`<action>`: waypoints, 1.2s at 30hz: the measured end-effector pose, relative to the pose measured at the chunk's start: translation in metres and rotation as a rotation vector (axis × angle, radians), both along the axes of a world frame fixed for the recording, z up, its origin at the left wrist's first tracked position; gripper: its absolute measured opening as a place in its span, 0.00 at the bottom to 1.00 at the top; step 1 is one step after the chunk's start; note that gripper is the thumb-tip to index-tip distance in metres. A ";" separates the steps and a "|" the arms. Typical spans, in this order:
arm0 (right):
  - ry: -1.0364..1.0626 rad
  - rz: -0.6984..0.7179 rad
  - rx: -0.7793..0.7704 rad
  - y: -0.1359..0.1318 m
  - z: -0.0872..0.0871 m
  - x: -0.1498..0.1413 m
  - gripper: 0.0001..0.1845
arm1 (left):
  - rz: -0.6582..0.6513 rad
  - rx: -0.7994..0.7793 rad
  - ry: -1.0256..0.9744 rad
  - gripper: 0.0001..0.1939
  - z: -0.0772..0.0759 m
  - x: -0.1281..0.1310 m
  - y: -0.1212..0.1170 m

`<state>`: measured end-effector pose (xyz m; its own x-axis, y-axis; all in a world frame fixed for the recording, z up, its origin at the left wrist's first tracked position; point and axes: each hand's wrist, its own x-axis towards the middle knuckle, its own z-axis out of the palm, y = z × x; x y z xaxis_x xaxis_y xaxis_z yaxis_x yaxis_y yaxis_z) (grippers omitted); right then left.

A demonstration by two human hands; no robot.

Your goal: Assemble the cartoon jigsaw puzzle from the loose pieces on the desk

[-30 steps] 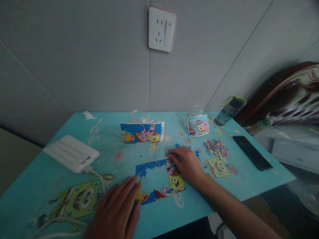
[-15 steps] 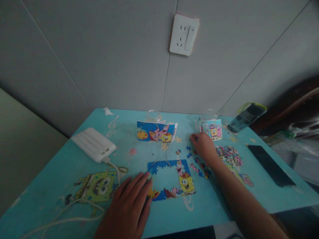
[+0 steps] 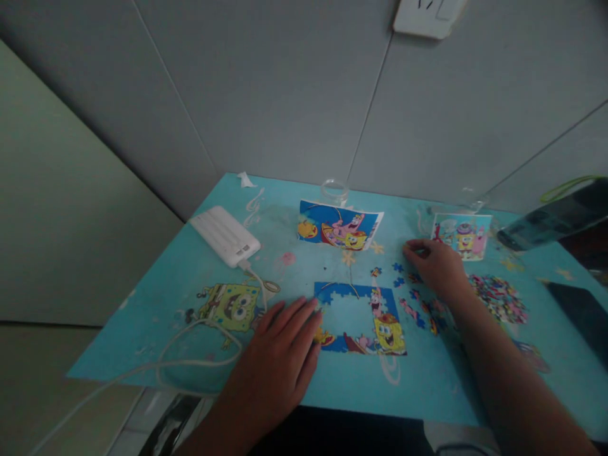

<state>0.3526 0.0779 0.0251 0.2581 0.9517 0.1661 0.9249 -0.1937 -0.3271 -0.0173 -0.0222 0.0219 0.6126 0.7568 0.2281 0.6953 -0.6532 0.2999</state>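
A partly built cartoon jigsaw frame [image 3: 358, 320] lies on the turquoise table [image 3: 199, 266]. My left hand [image 3: 280, 354] lies flat on the table, fingers stretched out, its fingertips touching the frame's left edge. My right hand [image 3: 434, 266] rests further back among loose blue puzzle pieces [image 3: 398, 282], its fingers curled down onto them; what they hold, if anything, I cannot make out. A pile of loose pieces [image 3: 498, 296] lies just right of that hand.
Two picture cards [image 3: 339, 226] [image 3: 463, 234] stand at the back, with clear jars [image 3: 335, 189] behind. A white power bank [image 3: 224, 234] with a white cable [image 3: 190, 361] sits at left. A dark phone [image 3: 582, 316] and a dark bottle [image 3: 551, 218] lie at right.
My right hand left the jigsaw frame and moved back and right to the loose pieces by the small card. The view swung left. My left hand stayed at the frame's edge.
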 end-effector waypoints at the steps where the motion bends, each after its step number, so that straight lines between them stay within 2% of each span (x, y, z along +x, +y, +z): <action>1: 0.008 -0.002 0.001 0.000 0.001 0.000 0.19 | 0.000 -0.008 -0.006 0.20 0.000 0.000 0.000; 4: 0.041 0.018 0.007 -0.005 0.007 -0.005 0.20 | -0.002 -0.014 -0.020 0.20 0.001 0.001 0.000; 7: 0.119 0.108 0.042 -0.021 0.019 -0.026 0.19 | -0.004 -0.006 -0.030 0.21 0.002 0.000 0.000; 9: 0.261 0.273 0.040 -0.037 0.028 -0.049 0.17 | -0.004 -0.002 -0.034 0.21 0.003 0.000 0.000; 12: 0.419 0.664 -0.117 -0.063 0.035 -0.089 0.13 | -0.003 -0.012 -0.031 0.20 0.003 0.000 0.000; 13: 0.433 0.754 -0.160 -0.069 0.036 -0.100 0.13 | -0.004 -0.016 -0.028 0.20 0.003 0.000 0.000; 16: 0.419 0.909 -0.204 -0.079 0.033 -0.122 0.14 | -0.003 -0.010 -0.027 0.20 0.002 0.001 0.001; 32: 0.390 0.980 -0.192 -0.073 0.026 -0.139 0.15 | -0.001 -0.003 -0.029 0.20 0.003 0.001 0.000; 36: 0.385 0.952 -0.181 -0.072 0.026 -0.135 0.10 | 0.000 -0.007 -0.027 0.20 0.003 0.001 0.001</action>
<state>0.2178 0.0057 0.0516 -0.6068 0.7921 0.0664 0.5601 0.4854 -0.6713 -0.0162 -0.0216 0.0249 0.6063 0.7583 0.2394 0.6868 -0.6511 0.3230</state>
